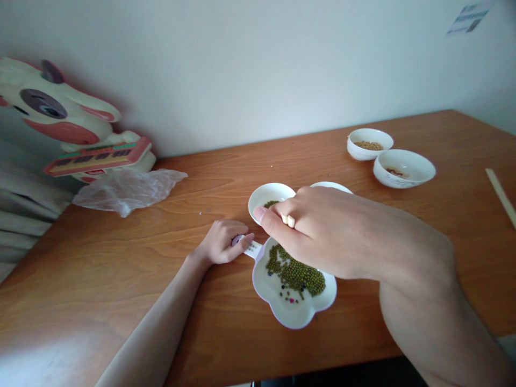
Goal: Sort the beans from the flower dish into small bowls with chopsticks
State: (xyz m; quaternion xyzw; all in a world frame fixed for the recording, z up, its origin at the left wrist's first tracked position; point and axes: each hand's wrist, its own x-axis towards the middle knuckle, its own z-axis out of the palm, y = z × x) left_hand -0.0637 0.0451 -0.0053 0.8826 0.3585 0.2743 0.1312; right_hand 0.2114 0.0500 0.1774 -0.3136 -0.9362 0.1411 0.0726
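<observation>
My left hand (221,243) rests on the table and is closed on the handle (250,247) of a white flower-shaped dish (299,314) that holds green mung beans (300,274) and a few dark and pink bits. Raised above the dish, my right hand (318,228) has its fingers pinched together on two pale beans (287,220). Just behind it stands a small white bowl (266,196) with a few green beans inside. The rim of another white bowl (331,185) peeks out behind my right hand.
Two more white bowls sit at the back right, one (368,144) with tan grains, one (403,167) with a few reddish bits. A crumpled plastic bag (127,189) and a toy animal keyboard (72,134) lie at the back left. A pale stick (502,196) lies at the right edge.
</observation>
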